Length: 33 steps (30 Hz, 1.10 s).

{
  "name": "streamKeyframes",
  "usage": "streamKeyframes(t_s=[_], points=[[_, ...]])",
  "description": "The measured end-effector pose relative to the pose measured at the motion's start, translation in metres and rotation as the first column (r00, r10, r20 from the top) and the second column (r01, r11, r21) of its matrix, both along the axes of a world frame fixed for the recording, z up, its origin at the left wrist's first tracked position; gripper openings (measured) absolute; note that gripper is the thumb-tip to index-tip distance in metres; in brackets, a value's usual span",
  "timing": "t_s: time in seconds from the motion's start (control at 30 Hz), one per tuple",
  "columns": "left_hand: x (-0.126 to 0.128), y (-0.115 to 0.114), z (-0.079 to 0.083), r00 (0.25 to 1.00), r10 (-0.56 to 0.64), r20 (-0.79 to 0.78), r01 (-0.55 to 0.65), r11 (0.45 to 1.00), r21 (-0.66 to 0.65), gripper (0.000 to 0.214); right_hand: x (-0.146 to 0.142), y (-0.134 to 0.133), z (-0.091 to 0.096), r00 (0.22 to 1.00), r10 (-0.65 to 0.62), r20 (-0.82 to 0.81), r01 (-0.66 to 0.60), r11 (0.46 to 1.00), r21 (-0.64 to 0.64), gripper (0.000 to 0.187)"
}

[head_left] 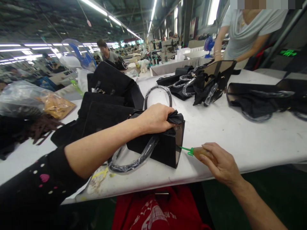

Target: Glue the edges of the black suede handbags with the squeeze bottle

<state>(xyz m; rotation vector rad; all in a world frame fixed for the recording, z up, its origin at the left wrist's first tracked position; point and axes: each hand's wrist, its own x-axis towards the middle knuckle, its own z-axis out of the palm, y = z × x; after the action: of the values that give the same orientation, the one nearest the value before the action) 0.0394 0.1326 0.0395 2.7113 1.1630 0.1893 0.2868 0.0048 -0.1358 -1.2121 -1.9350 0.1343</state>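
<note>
Left hand (157, 118) fingers clamped on top of black handbag (165, 150), upright at near edge of surface (227, 137); right hand (220, 164) fingers closed round green-tipped tool (194, 151), tip at bag's right panel, work mid-way, more bags (107, 95) piled far left.

Bright overhead strip lights (96, 7); edges warped, background perhaps blurred.

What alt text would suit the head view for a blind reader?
The person's left hand grips the top of a black handbag on a white table, while the right hand holds a green-tipped tool to its side. More black handbags lie around; a co-worker stands opposite.
</note>
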Motion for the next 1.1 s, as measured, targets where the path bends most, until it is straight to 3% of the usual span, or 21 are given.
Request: streamKeyframes(t_s=[0.17,0.33,0.5,0.67,0.77,0.93,1.1], points=[[-0.002,-0.013,-0.011,1.0,0.025,0.014,-0.025,0.999,0.033,0.018,0.001,0.0,0.001,0.998,-0.046,-0.046,0.044,0.998,-0.036,0.02],[0.001,-0.019,-0.012,0.997,0.013,-0.08,-0.006,0.996,0.087,0.025,-0.001,0.001,0.005,0.996,-0.053,-0.066,0.04,0.983,-0.179,0.013],[-0.001,-0.022,-0.012,0.999,0.014,-0.037,-0.014,1.0,0.006,0.02,-0.003,0.005,0.006,0.981,-0.138,-0.138,0.097,0.958,-0.27,0.019],[-0.002,-0.023,-0.013,0.999,0.039,-0.017,-0.039,0.999,-0.02,0.021,-0.001,0.01,0.004,0.965,-0.155,-0.211,0.05,0.9,-0.433,0.024],[-0.003,-0.024,-0.011,0.999,0.048,0.005,-0.048,0.998,-0.042,0.021,-0.001,0.01,0.003,0.947,-0.205,-0.249,0.075,0.892,-0.447,0.027],[-0.007,-0.023,-0.011,0.999,0.028,0.023,-0.026,0.995,-0.092,0.017,-0.009,0.011,0.001,0.954,-0.144,-0.261,0.022,0.908,-0.419,0.03],[-0.009,-0.019,-0.015,0.998,0.019,0.053,-0.016,0.998,-0.061,0.019,-0.013,0.016,-0.002,0.953,-0.14,-0.269,0.03,0.926,-0.375,0.033]])
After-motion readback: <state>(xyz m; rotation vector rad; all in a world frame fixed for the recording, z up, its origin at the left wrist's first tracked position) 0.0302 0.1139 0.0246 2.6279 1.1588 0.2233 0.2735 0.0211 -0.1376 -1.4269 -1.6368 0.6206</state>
